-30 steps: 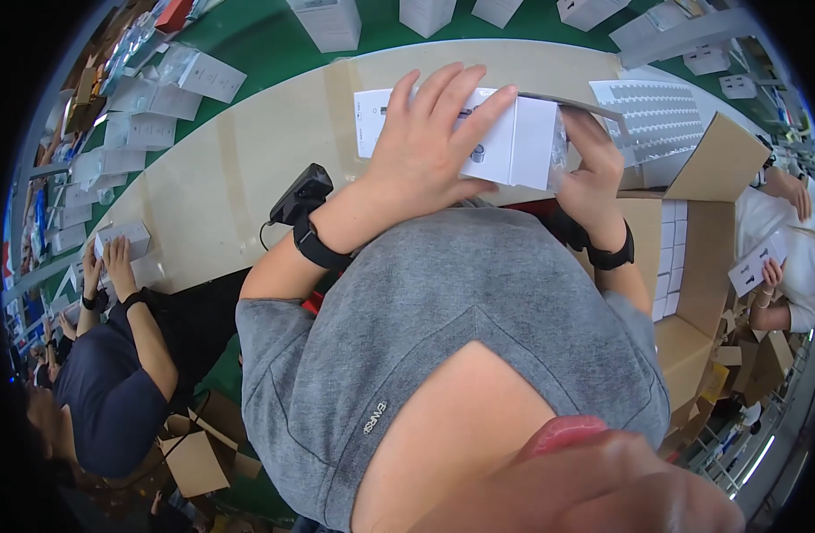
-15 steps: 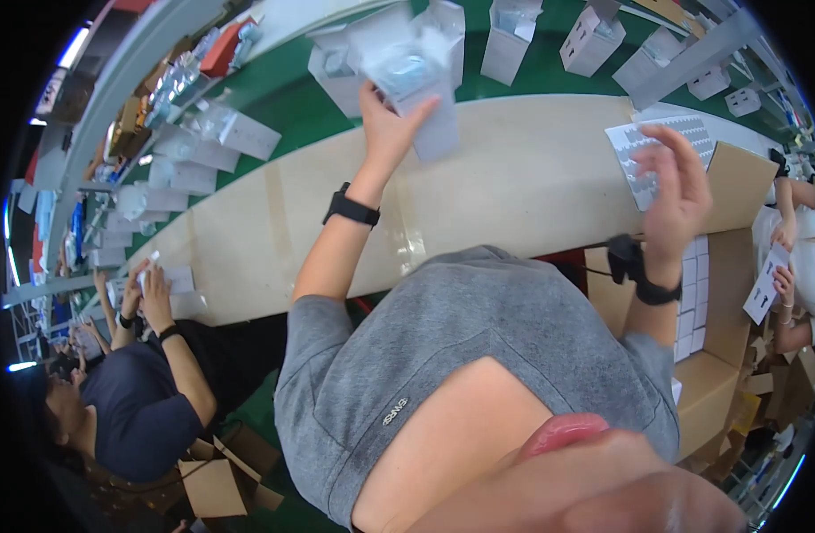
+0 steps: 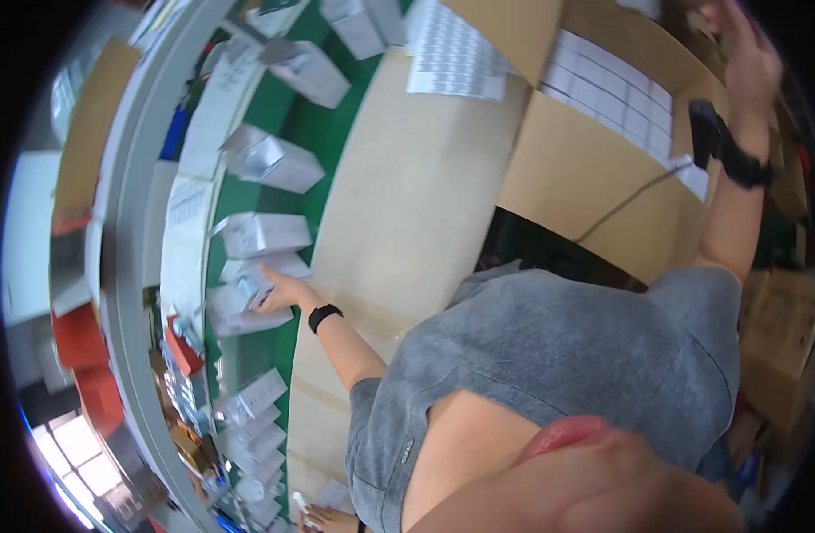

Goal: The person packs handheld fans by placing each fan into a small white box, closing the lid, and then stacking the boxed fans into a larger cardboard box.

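My left hand (image 3: pixel 285 290) reaches to the green strip and grips the open end of a white box (image 3: pixel 257 322). Something pale bluish shows in that box beside my fingers. Right next to it stand other open white boxes (image 3: pixel 265 234), close together. My right hand (image 3: pixel 750 71) is raised at the upper right, past the far side of a big brown carton (image 3: pixel 594 169). Its fingers are stretched out and slightly blurred, and I see nothing in them. Rows of small white boxes (image 3: pixel 607 93) fill the carton.
A pale worktop (image 3: pixel 407 186) runs beside the green strip (image 3: pixel 323 169). On its far end lies a printed white sheet (image 3: pixel 456 58). More open white boxes (image 3: pixel 261 426) line the strip. Another person's hand (image 3: pixel 328 518) is at the lower edge. Brown cartons (image 3: pixel 780 338) stand at right.
The view has swung to the right. My left hand has brought the white box down among the others on the green strip. My right hand has moved out beyond the carton.
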The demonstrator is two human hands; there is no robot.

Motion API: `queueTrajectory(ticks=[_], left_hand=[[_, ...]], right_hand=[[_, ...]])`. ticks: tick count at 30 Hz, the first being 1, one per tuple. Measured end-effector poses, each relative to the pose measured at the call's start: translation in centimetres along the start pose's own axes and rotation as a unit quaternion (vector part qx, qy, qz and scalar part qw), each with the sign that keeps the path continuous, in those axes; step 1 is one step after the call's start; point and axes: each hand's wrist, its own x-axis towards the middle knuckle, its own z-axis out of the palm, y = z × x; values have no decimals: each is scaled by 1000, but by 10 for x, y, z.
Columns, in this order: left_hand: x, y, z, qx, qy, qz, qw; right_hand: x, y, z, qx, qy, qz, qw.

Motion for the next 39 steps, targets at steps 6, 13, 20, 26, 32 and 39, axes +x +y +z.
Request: queueTrajectory(ticks=[6, 13, 20, 26, 32, 39], left_hand=[[-24, 0, -19, -26, -84, -212, 973], [-103, 53, -111, -82, -352, -191, 913], [-110, 82, -97, -162, -453, -139, 866], [-125, 117, -75, -315, -492, -12, 812], [-114, 108, -46, -284, -431, 102, 850], [-119, 115, -21, -288, -528, 194, 775]], right_hand=[[-1, 153, -139, -377, -390, 230, 808], [-117, 177, -178, -452, -561, 362, 591], [-136, 193, -135, -457, -583, 442, 506], [-159, 146, -138, -402, -599, 360, 592], [-155, 87, -99, -520, -571, 301, 560], [-172, 111, -140, -467, -545, 323, 617]])
